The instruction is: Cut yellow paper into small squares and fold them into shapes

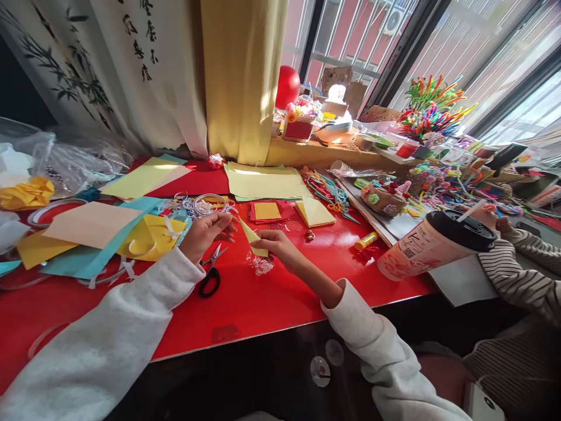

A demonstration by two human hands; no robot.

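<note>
My right hand [278, 248] pinches a folded piece of yellow paper [249, 237], narrow and pointed at its upper end, above the red table. Just left of the paper is my left hand [208, 235], its fingers half curled and apart, with nothing visible in them. Black-handled scissors [210, 282] lie below my left hand, blades pointing up and to the right. Under the folded paper sits a small crumpled clear wrapper [262, 264]. Behind my hands are a yellow square on red paper squares [267, 211] and a stack of pale yellow squares [315, 211].
Coloured sheets [92, 225] and plastic bags [74, 161] cover the left side. At the right stands a large drink cup [432, 245] with a straw, near another person's striped sleeve [508, 272]. A glue stick [366, 241] and more scissors [335, 193] lie farther back.
</note>
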